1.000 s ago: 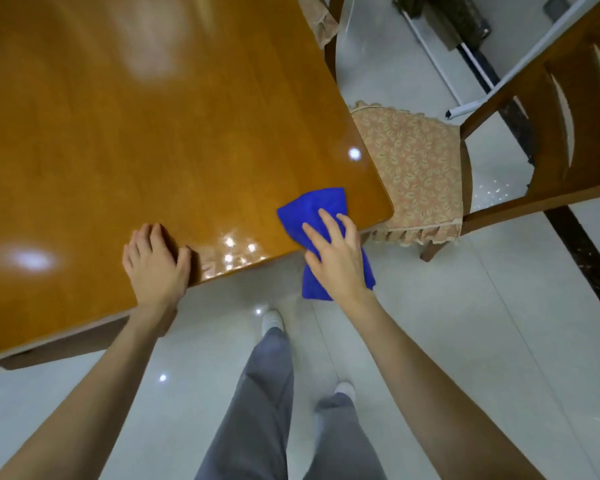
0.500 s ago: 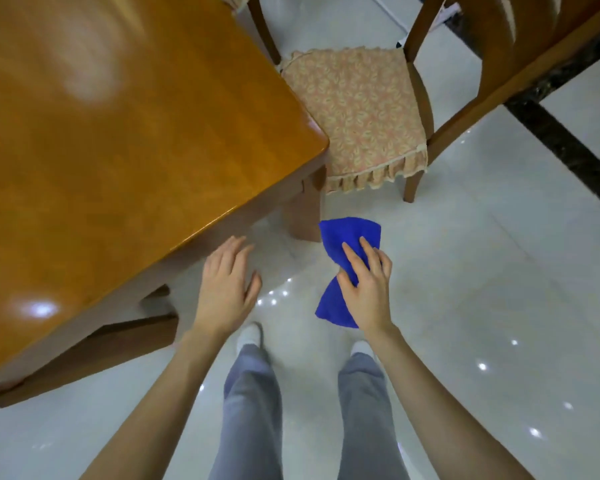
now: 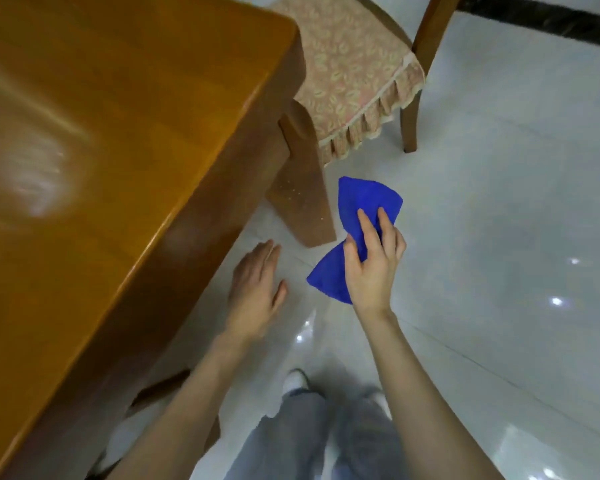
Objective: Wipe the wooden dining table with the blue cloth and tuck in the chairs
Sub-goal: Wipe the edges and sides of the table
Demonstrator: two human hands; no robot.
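The glossy wooden dining table fills the left of the head view, its corner at the top centre. My right hand pinches the blue cloth in the air above the floor, right of the table's leg. My left hand hangs flat with fingers apart, off the table's edge, holding nothing. A wooden chair with a frilled floral cushion stands beyond the corner, its seat partly under the table.
Shiny white floor tiles spread to the right, with a dark strip along the top right. My legs in grey trousers and white shoes stand at the bottom, close to the table's side.
My right hand lifted the cloth off the table corner and now holds it in the air. My left hand left the table's edge. I have moved right around the corner.
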